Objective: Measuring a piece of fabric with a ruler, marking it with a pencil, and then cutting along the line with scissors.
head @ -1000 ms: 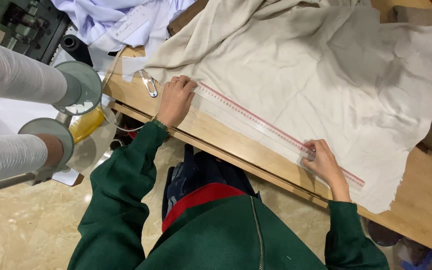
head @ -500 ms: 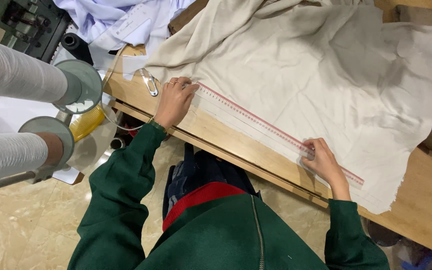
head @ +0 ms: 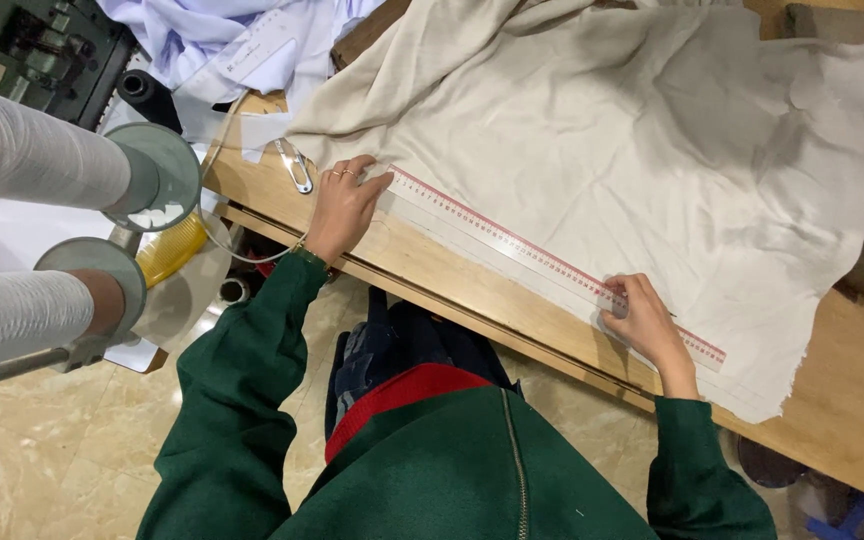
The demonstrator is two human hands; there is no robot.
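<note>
Nothing has shifted—both hands stay flat, holding nothing: left hand [head: 344, 205] and right hand [head: 642, 322] pin the ruler [head: 552, 262] onto the cloth [head: 652, 150].

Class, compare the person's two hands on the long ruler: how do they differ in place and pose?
The left hand presses the ruler at its far-left end; the right hand sits near its other end. The left lies flatter, fingers forward; the right curls. Both pin the ruler on the cream cloth.
</note>
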